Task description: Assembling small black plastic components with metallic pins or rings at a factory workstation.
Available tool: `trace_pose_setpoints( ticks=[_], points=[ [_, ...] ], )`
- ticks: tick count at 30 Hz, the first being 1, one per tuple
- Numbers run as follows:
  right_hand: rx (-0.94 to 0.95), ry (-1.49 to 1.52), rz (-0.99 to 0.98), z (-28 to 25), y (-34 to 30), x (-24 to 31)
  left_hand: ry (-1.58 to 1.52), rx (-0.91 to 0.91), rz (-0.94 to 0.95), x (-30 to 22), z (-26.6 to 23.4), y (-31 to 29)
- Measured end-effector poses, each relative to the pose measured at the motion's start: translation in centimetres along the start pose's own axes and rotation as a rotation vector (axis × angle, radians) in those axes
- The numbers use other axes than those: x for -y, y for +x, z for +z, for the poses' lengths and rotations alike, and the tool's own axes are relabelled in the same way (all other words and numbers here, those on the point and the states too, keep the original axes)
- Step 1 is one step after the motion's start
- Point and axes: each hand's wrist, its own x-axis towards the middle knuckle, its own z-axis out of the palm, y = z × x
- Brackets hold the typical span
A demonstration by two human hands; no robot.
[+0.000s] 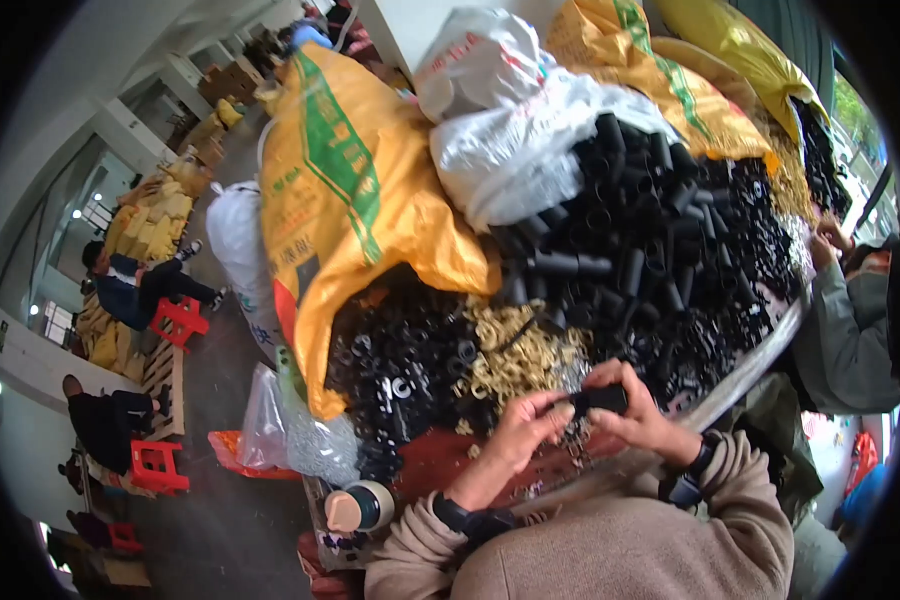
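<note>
Over the near edge of a red-topped table, both hands work close together. In my right hand is a short black plastic tube, gripped between thumb and fingers. My left hand pinches at the tube's left end; whatever lies between its fingertips is too small to make out. Just beyond the hands spreads a heap of small tan ring-like parts. Small black rings are piled to its left, and larger black tubes form a mound behind.
Orange woven sack leans at the left, beside clear plastic bags at the back. A cream-lidded bottle lies at the near left corner. Another person's sleeve is at the right. Red stools stand across the floor.
</note>
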Motion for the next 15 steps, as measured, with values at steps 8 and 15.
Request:
trace_pose_setpoints(
  ticks=[8, 15],
  points=[
    [-0.026, 0.214, 0.183, -0.3, 0.1, 0.5, 0.053, 0.000, -0.038, -2.5, 0.2, -0.4],
    [0.033, 0.278, 0.179, -2.0, 0.0, 0.4, -0.015, 0.039, -0.103, -2.2, -0.1, 0.0]
  ],
)
